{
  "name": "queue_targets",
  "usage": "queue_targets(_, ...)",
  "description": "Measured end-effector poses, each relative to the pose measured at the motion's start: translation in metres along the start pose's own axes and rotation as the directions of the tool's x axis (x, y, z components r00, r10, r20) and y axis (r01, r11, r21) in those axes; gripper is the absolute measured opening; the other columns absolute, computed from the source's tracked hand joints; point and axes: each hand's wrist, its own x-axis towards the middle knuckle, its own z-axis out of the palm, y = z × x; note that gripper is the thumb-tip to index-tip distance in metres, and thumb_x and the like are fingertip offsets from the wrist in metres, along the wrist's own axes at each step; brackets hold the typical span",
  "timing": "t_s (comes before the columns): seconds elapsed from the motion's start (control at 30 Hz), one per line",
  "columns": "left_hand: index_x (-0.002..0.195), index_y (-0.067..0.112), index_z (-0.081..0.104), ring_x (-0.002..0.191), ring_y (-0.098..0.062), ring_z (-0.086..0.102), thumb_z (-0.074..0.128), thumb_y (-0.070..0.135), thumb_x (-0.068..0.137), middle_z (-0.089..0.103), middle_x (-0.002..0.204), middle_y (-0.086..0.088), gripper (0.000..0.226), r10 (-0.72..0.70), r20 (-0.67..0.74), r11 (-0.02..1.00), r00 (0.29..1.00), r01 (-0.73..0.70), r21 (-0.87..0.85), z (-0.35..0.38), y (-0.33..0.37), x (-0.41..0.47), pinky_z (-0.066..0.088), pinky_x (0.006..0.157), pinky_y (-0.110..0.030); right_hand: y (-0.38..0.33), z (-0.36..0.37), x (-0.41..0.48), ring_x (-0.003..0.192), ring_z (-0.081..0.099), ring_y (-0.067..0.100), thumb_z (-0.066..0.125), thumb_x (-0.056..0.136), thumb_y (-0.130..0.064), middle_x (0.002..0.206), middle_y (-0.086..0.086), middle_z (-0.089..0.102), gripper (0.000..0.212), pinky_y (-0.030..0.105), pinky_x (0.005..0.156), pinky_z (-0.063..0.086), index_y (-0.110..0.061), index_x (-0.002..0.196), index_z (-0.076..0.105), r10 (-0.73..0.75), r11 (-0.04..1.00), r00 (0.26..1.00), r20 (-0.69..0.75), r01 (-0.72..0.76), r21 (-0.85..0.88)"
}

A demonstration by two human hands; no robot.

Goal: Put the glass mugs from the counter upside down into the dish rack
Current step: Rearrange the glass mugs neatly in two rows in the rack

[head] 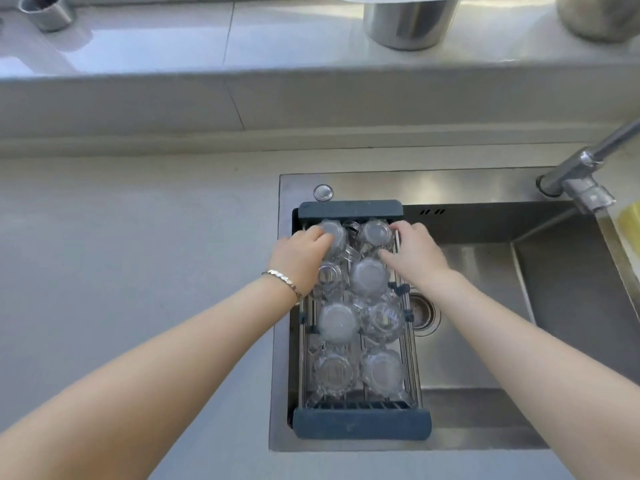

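Note:
A dish rack (362, 426) with dark blue-grey ends spans the left part of the sink. Several glass mugs stand upside down in it in two columns. My left hand (299, 252) grips the far left mug (90, 233), its fingers curled over the mug's base. My right hand (414, 249) grips the far right mug (375, 233) from the right side, thumb reaching under it toward the second-row mug (369, 276). Nearer mugs (337, 322) fill the rest of the rack. No mug shows on the counter.
The steel sink (485, 306) has a drain (422, 311) beside the rack. A faucet (585, 171) juts in at the right, with a yellow item (630, 220) near it. The grey counter (138, 254) lies left. Metal containers (408, 20) stand on the back ledge.

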Motion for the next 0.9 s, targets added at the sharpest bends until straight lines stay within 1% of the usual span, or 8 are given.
queue_targets(0.13, 0.142, 0.017, 0.026, 0.139, -0.029, 0.029, 0.065, 0.003, 0.081, 0.021, 0.155, -0.009, 0.074, 0.133, 0.221, 0.941, 0.966, -0.193, 0.279, -0.003, -0.006, 0.047, 0.033, 0.108, -0.041, -0.015, 0.015, 0.042, 0.112, 0.050, 0.038, 0.068, 0.078, -0.030, 0.134, 0.015, 0.035, 0.067, 0.043, 0.087, 0.050, -0.024, 0.135, 0.033, -0.024, 0.982, 0.992, 0.126, 0.046, -0.181)
queue_targets(0.23, 0.142, 0.021, 0.025, 0.136, -0.031, 0.030, 0.069, 0.009, 0.079, 0.021, 0.153, -0.011, 0.078, 0.215, 0.330, 0.862, 0.919, -0.338, 0.379, 0.001, -0.006, 0.067, 0.036, 0.107, -0.043, -0.018, 0.018, 0.053, 0.103, 0.056, 0.037, 0.074, 0.071, -0.031, 0.129, 0.014, 0.037, 0.074, 0.041, 0.081, 0.052, -0.028, 0.133, 0.034, 0.000, 0.980, 0.992, 0.125, 0.025, -0.197)
queue_targets(0.33, 0.139, 0.026, 0.029, 0.137, -0.032, 0.026, 0.067, 0.011, 0.082, 0.013, 0.157, -0.007, 0.070, 0.285, 0.369, 0.817, 0.885, -0.426, 0.390, 0.008, -0.012, 0.076, 0.035, 0.106, -0.044, -0.014, 0.024, 0.055, 0.107, 0.055, 0.037, 0.075, 0.070, -0.033, 0.124, 0.014, 0.049, 0.069, 0.040, 0.087, 0.049, -0.023, 0.129, 0.039, -0.023, 0.984, 0.997, 0.078, 0.037, -0.177)
queue_targets(0.4, 0.136, 0.028, 0.031, 0.138, -0.032, 0.024, 0.066, 0.013, 0.084, 0.016, 0.157, -0.006, 0.065, 0.308, 0.375, 0.799, 0.874, -0.452, 0.396, 0.009, -0.017, 0.079, 0.036, 0.105, -0.045, -0.013, 0.024, 0.055, 0.109, 0.055, 0.035, 0.076, 0.068, -0.031, 0.120, 0.013, 0.055, 0.068, 0.039, 0.086, 0.048, -0.021, 0.126, 0.042, -0.024, 0.989, 0.998, 0.056, 0.032, -0.143)
queue_targets(0.57, 0.133, 0.022, 0.035, 0.130, -0.032, 0.036, 0.064, 0.013, 0.084, 0.036, 0.146, -0.010, 0.057, 0.355, 0.387, 0.731, 0.851, -0.511, 0.453, 0.005, -0.015, 0.082, 0.036, 0.105, -0.047, -0.015, 0.009, 0.046, 0.106, 0.057, 0.031, 0.077, 0.063, -0.030, 0.119, 0.009, 0.058, 0.068, 0.036, 0.084, 0.048, -0.022, 0.122, 0.045, -0.047, 0.993, 0.998, 0.032, 0.050, -0.104)
queue_targets(0.73, 0.133, 0.018, 0.037, 0.117, -0.031, 0.049, 0.060, 0.012, 0.086, 0.046, 0.133, -0.012, 0.053, 0.321, 0.350, 0.779, 0.880, -0.455, 0.431, -0.003, -0.013, 0.080, 0.044, 0.093, -0.041, -0.019, -0.031, 0.024, 0.108, 0.056, 0.028, 0.074, 0.061, -0.033, 0.118, 0.005, 0.058, 0.069, 0.034, 0.085, 0.047, -0.028, 0.124, 0.047, -0.089, 0.995, 0.993, -0.072, 0.085, -0.055)
queue_targets(0.83, 0.130, 0.017, 0.041, 0.110, -0.031, 0.054, 0.065, 0.028, 0.082, 0.052, 0.123, -0.012, 0.055, 0.147, 0.312, 0.915, 0.939, -0.249, 0.319, -0.008, -0.011, 0.081, 0.050, 0.085, -0.040, -0.012, -0.050, 0.007, 0.109, 0.053, 0.023, 0.073, 0.065, -0.035, 0.119, 0.006, 0.052, 0.069, 0.030, 0.086, 0.041, -0.033, 0.129, 0.046, 0.027, 0.989, 0.991, -0.132, -0.007, 0.146)
queue_targets(0.9, 0.128, 0.016, 0.042, 0.109, -0.032, 0.054, 0.069, 0.034, 0.079, 0.052, 0.122, -0.013, 0.058, 0.060, 0.320, 0.955, 0.945, -0.148, 0.258, -0.008, -0.008, 0.082, 0.051, 0.084, -0.040, -0.006, -0.048, -0.001, 0.097, 0.051, 0.018, 0.075, 0.066, -0.038, 0.118, 0.005, 0.050, 0.066, 0.026, 0.081, 0.037, -0.030, 0.126, 0.049, 0.119, 0.957, 0.987, -0.107, -0.085, 0.276)
